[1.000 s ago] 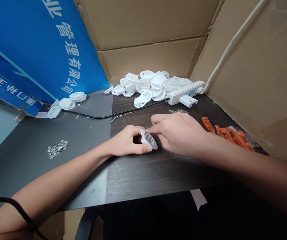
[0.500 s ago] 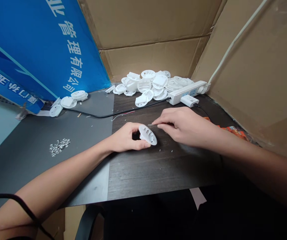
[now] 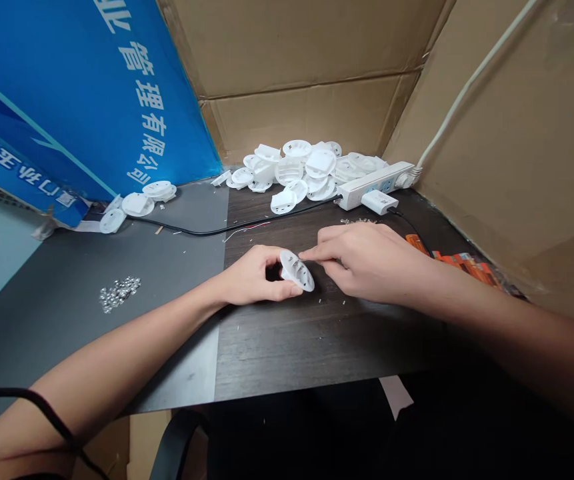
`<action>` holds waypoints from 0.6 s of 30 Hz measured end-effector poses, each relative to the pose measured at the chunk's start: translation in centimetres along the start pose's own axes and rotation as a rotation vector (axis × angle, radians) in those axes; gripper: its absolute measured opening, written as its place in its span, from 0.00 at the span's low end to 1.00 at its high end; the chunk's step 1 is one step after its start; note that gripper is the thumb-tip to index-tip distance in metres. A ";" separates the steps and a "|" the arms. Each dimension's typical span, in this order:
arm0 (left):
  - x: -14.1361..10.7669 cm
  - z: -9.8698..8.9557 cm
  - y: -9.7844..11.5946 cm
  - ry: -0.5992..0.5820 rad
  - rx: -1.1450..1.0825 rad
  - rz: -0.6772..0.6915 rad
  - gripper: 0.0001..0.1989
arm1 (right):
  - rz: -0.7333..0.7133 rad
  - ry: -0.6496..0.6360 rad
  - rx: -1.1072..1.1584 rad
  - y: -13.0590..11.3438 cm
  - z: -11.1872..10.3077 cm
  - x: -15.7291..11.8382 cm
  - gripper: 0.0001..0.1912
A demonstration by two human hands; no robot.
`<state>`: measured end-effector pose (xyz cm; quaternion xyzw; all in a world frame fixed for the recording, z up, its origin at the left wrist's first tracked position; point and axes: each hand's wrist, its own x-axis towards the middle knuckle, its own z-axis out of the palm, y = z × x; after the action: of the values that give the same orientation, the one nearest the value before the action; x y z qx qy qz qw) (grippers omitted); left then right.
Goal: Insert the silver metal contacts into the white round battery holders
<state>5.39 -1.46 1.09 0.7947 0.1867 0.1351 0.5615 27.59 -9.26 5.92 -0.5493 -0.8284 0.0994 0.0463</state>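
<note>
Left hand [image 3: 254, 277] has its thumb and fingers clamped on a white disc [image 3: 303, 279], which is tilted with its slotted face toward the right, above the near-middle part of the dark table [image 3: 267, 367]. To its right, the right hand [image 3: 361, 257] points its index finger leftward to the far edge of that disc; whether its fingertips grip something small, I cannot tell.

At the far left leans a blue board [image 3: 91, 100] with white lettering. Nearer, a scatter of small shiny pieces [image 3: 119, 293] lies on the table. Beyond them sits a small group of white discs [image 3: 137, 205], and from beside it a black cable [image 3: 191, 233] runs rightward. A thin wire [image 3: 247, 229] lies just nearer than that cable. At the far middle is a heap of white discs [image 3: 289, 171]. Next comes a white power strip [image 3: 374, 187], a white adapter [image 3: 379, 202] against its near side. Farther right, orange strips [image 3: 459, 265] lie near a cardboard panel [image 3: 527, 167].
</note>
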 end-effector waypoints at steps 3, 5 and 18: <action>0.0 0.1 0.2 0.003 0.005 -0.016 0.17 | -0.003 -0.011 0.002 0.0 -0.1 0.0 0.25; 0.0 0.1 0.3 0.001 0.001 -0.017 0.17 | -0.007 -0.014 0.002 0.0 -0.1 0.0 0.25; -0.1 0.1 0.1 0.010 0.049 -0.054 0.19 | -0.007 -0.063 -0.012 -0.6 -0.2 0.3 0.23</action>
<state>5.42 -1.63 1.11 0.8021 0.2141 0.1196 0.5445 26.97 -9.18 6.24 -0.5431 -0.8320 0.1115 0.0171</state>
